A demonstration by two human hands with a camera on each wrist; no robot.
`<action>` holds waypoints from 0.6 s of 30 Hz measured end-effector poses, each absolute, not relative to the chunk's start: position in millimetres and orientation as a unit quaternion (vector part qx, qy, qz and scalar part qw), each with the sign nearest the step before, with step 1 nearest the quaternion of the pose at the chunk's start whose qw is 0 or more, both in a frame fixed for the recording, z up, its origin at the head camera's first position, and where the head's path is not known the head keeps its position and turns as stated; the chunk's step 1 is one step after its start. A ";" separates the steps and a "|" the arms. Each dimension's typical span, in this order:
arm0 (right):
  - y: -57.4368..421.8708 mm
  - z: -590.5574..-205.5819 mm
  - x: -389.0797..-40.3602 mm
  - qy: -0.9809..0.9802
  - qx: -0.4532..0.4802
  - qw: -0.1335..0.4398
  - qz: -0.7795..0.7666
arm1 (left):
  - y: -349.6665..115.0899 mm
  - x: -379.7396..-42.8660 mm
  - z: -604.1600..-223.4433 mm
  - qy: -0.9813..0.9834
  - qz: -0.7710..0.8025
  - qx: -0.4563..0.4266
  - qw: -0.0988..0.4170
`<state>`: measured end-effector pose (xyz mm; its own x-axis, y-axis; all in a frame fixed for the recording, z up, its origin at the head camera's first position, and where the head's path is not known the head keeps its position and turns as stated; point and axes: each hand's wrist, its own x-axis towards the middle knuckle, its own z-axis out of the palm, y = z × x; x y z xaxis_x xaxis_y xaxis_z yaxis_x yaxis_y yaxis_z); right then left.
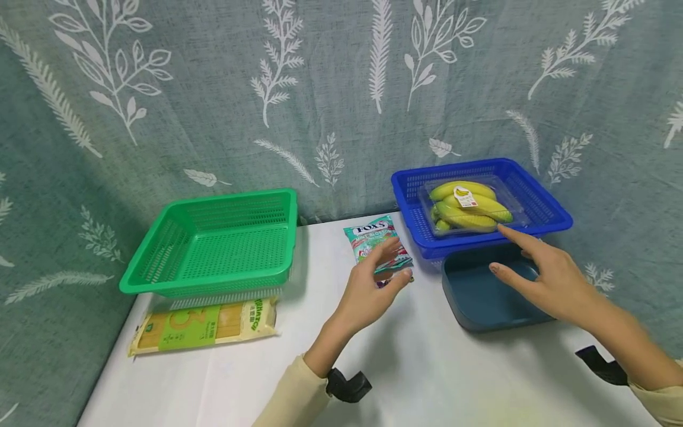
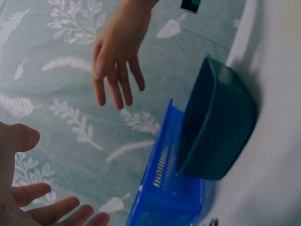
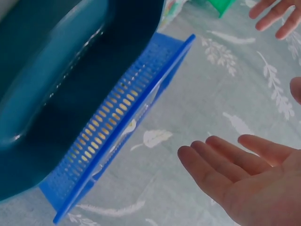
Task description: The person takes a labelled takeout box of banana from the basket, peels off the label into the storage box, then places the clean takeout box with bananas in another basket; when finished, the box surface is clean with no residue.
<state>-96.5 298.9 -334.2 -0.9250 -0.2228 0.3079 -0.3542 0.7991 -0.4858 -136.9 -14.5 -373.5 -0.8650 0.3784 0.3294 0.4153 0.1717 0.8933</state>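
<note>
Two free hands in midair, groceries and baskets all around

Closest to the camera are two cream sleeves (image 1: 296, 394) with black wrist straps (image 1: 348, 385), reaching in over a white surface (image 1: 235, 385). Both hands are released, fingers loose and thumbs held apart. The left hand (image 1: 368, 290) floats in front of the candy bag, and the right hand (image 1: 555, 279) is up by the tub, clear of it (the wrist cams make that gap easy to see).

Over by the left edge of the surface there's a spaghetti pack (image 1: 205, 326) lying flat, just in front of the green basket. The dark teal tub (image 1: 491, 299) sits toward the right edge, right up by the near side of the blue basket; can't tell if they touch.

Further back, the minty green Fox's candy bag (image 1: 368, 237) lies near the middle of the far edge, with something small and dark (image 1: 380, 284) by its near end, mostly hidden behind the left hand. The green basket (image 1: 229, 255) takes the far left corner. The blue basket (image 1: 453, 244) has the far right corner, with a clear pack of bananas (image 1: 469, 207) inside. Behind everything hangs a grey-green leaf-print curtain (image 1: 331, 77).
</note>
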 end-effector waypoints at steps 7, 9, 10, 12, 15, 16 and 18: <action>318.7 -327.0 -106.1 -0.936 0.159 0.138 0.281 | 14.0 -146.9 -367.8 -0.752 -0.607 -0.258 0.002; 321.7 -327.9 -109.0 -0.935 0.154 0.130 0.292 | 18.7 -148.9 -367.9 -0.757 -0.604 -0.249 -0.001; 323.2 -328.4 -111.2 -0.935 0.150 0.124 0.298 | 21.0 -150.3 -368.0 -0.759 -0.604 -0.244 -0.002; 327.1 -329.7 -115.1 -0.932 0.146 0.118 0.309 | 26.0 -153.7 -369.0 -0.767 -0.599 -0.231 -0.006; 337.2 -330.0 -120.7 -0.932 0.140 0.122 0.312 | 37.1 -160.2 -370.7 -0.774 -0.596 -0.215 -0.012; 341.3 -329.2 -122.6 -0.931 0.143 0.125 0.310 | 41.4 -162.7 -371.3 -0.777 -0.594 -0.210 -0.012; 349.8 -326.8 -126.6 -0.931 0.145 0.130 0.308 | 50.3 -167.4 -371.7 -0.779 -0.594 -0.200 -0.012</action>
